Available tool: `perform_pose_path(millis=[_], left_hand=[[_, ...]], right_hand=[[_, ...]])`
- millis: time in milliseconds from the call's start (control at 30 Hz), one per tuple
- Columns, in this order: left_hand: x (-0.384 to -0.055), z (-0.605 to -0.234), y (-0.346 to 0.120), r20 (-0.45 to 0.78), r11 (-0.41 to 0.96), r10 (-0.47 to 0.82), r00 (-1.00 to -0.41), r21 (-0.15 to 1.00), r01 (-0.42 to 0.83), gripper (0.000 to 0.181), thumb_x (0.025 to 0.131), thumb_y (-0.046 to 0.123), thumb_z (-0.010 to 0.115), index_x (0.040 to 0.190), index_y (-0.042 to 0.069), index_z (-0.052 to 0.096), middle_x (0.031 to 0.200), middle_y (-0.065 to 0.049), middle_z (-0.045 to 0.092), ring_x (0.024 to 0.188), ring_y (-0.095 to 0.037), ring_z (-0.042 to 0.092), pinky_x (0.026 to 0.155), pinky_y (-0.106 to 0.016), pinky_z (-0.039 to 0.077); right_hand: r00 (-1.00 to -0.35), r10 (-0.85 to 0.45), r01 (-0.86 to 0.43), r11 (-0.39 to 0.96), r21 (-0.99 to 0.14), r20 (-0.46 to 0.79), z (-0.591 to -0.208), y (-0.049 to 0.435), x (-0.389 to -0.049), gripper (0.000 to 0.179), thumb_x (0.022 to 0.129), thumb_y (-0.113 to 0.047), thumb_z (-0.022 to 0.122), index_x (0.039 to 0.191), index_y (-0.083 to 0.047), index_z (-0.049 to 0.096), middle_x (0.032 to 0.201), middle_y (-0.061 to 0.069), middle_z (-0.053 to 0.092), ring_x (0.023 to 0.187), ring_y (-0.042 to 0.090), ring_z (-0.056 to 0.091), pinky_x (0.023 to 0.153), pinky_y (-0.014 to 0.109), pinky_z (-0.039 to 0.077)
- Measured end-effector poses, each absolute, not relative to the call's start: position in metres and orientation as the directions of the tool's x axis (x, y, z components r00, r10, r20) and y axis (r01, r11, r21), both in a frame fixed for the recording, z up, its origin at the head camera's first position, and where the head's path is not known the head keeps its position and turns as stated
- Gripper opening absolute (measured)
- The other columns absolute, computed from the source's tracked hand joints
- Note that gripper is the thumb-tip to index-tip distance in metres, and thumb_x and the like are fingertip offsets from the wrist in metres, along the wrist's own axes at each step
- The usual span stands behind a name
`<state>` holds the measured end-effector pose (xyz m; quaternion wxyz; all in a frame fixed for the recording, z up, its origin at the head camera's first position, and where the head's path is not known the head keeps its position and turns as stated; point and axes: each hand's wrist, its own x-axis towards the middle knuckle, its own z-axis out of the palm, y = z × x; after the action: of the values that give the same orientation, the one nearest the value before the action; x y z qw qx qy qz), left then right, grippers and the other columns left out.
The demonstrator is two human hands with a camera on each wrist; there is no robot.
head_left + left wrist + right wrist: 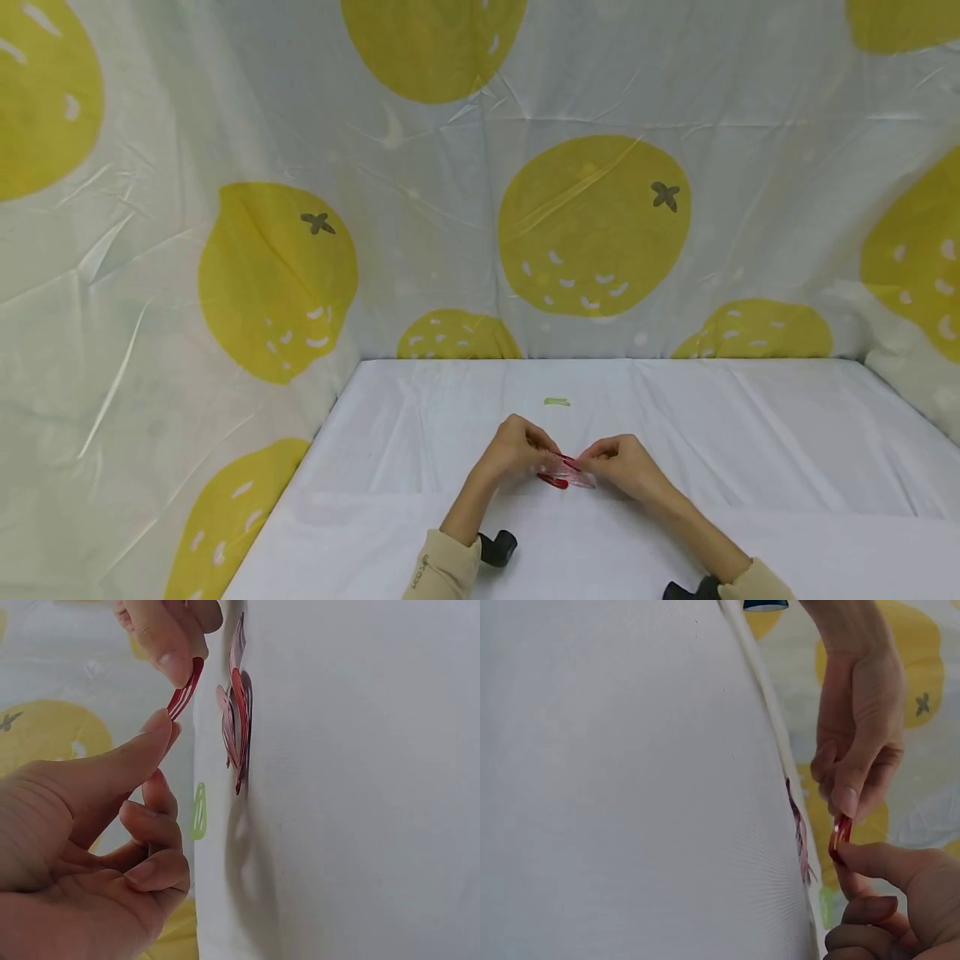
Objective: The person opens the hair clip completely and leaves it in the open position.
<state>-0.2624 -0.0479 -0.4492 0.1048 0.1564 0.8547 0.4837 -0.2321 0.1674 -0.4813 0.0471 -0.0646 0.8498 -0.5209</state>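
Observation:
A red snap hair clip (185, 688) is stretched between both hands, raised above the white table. Thumb and finger of my left hand (516, 447) pinch one end of it, while my right hand (625, 467) pinches the other end. The clip looks slightly bowed, with slits along its length. Beneath the hands lies a small pile of red and pink hair clips (236, 724), partly hidden by the fingers in the head view. Farther back on the table lies a light green hair clip (557, 402).
White cloth covers the table (375, 467). Behind and to the left hangs a pale curtain (420, 217) printed with yellow fruit. Black wrist devices (498, 548) sit at both sleeve cuffs.

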Motion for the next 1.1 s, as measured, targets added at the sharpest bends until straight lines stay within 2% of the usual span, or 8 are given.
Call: perform_pose_path(millis=[133,233,400,567,767,933,1100], left_hand=[[-0.264,-0.449,-0.050,-0.003,0.469,0.339,-0.941,0.868,0.166,0.003,0.083,0.002,0.084,0.084,0.000,0.082,0.077,-0.006,0.076,0.064,-0.006,0.054,0.056,-0.020,0.043],[-0.265,-0.448,-0.052,-0.006,0.461,0.307,-0.952,0.876,0.143,0.007,0.084,0.008,0.085,0.084,0.001,0.082,0.079,-0.006,0.077,0.065,-0.007,0.054,0.057,-0.021,0.044],[-0.264,-0.445,-0.054,-0.032,0.463,0.317,-0.948,0.877,0.125,0.008,0.084,0.010,0.084,0.084,0.003,0.083,0.079,-0.006,0.078,0.065,-0.007,0.053,0.056,-0.022,0.041],[-0.263,-0.444,-0.054,-0.041,0.472,0.357,-0.933,0.870,0.142,0.011,0.082,0.013,0.086,0.084,0.002,0.083,0.077,-0.004,0.077,0.062,-0.006,0.051,0.054,-0.022,0.039],[-0.263,-0.445,-0.053,-0.030,0.455,0.365,-0.931,0.878,0.150,0.013,0.083,0.015,0.085,0.085,0.002,0.083,0.082,-0.007,0.079,0.070,-0.005,0.054,0.060,-0.022,0.039],[-0.264,-0.446,-0.050,0.003,0.392,0.322,-0.947,0.910,0.136,0.014,0.084,0.015,0.084,0.086,0.001,0.083,0.086,-0.010,0.080,0.075,-0.006,0.056,0.065,-0.024,0.041],[-0.264,-0.448,-0.048,0.047,0.277,0.287,-0.957,0.952,0.129,0.017,0.086,0.014,0.083,0.091,-0.002,0.082,0.094,-0.016,0.080,0.082,-0.007,0.061,0.071,-0.025,0.044]], right_hand=[[-0.990,-0.139,-0.049,0.441,-0.896,-0.014,-0.480,0.166,-0.233,0.014,0.088,-0.021,0.080,0.088,-0.007,0.080,0.071,-0.005,0.064,0.063,0.003,0.042,0.056,0.021,0.033],[-0.995,-0.102,-0.048,0.449,-0.892,0.002,-0.478,0.166,-0.234,0.013,0.089,-0.022,0.078,0.088,-0.009,0.081,0.074,-0.005,0.066,0.067,0.004,0.046,0.058,0.021,0.035],[-0.999,-0.038,-0.028,0.440,-0.897,0.013,-0.473,0.165,-0.237,0.014,0.093,-0.026,0.076,0.090,-0.013,0.082,0.091,-0.002,0.075,0.086,0.009,0.055,0.071,0.023,0.042],[-0.999,-0.037,-0.036,0.422,-0.906,0.022,-0.468,0.163,-0.241,0.017,0.094,-0.029,0.075,0.093,-0.014,0.082,0.095,0.001,0.076,0.091,0.013,0.056,0.076,0.026,0.043],[-0.995,-0.080,-0.089,0.398,-0.913,0.062,-0.467,0.161,-0.241,0.017,0.095,-0.026,0.075,0.096,-0.010,0.082,0.098,0.006,0.079,0.093,0.011,0.061,0.082,0.027,0.045],[-0.997,-0.062,-0.074,0.390,-0.918,0.055,-0.467,0.156,-0.240,0.022,0.095,-0.030,0.076,0.098,-0.009,0.082,0.100,0.006,0.079,0.093,0.010,0.060,0.082,0.027,0.045],[-0.996,-0.084,-0.015,0.351,-0.936,-0.016,-0.468,0.149,-0.236,0.024,0.093,-0.032,0.077,0.100,-0.010,0.082,0.100,0.001,0.079,0.094,0.010,0.059,0.081,0.027,0.044]])
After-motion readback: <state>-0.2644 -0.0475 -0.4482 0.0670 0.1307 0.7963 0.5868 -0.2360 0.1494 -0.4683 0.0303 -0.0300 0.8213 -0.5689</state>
